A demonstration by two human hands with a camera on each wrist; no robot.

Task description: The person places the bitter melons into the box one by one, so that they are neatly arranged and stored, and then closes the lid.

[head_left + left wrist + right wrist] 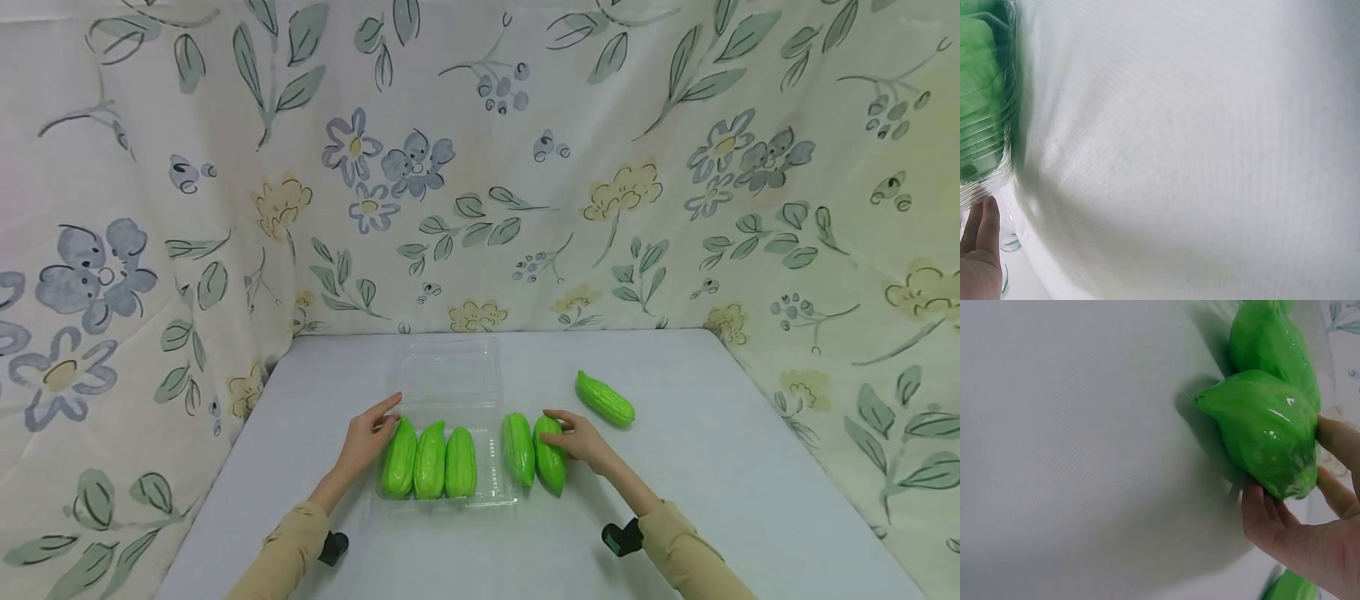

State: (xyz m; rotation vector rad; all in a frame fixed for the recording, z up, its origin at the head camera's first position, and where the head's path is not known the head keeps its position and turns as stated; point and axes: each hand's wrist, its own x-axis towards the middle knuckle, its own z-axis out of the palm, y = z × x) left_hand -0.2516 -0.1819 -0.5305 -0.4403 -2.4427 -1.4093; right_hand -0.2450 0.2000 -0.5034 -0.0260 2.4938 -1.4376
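A clear plastic clamshell container (491,467) lies opened flat on the table, three green bitter melons (430,462) side by side in its left and middle part. At its back left corner is my left hand (369,435); in the left wrist view, fairly straight fingertips (990,209) touch the container's ribbed wall. My right hand (581,439) grips the upper part of another bitter melon (1269,428), thumb and fingers on opposite sides. Directly left of that one, a further bitter melon (518,450) lies just outside the container's right edge.
One more bitter melon (605,400) lies apart on the white table (697,467), behind and right of my right hand. The container's transparent lid (447,371) extends toward the back edge. Floral fabric (480,167) hangs behind and along the sides.
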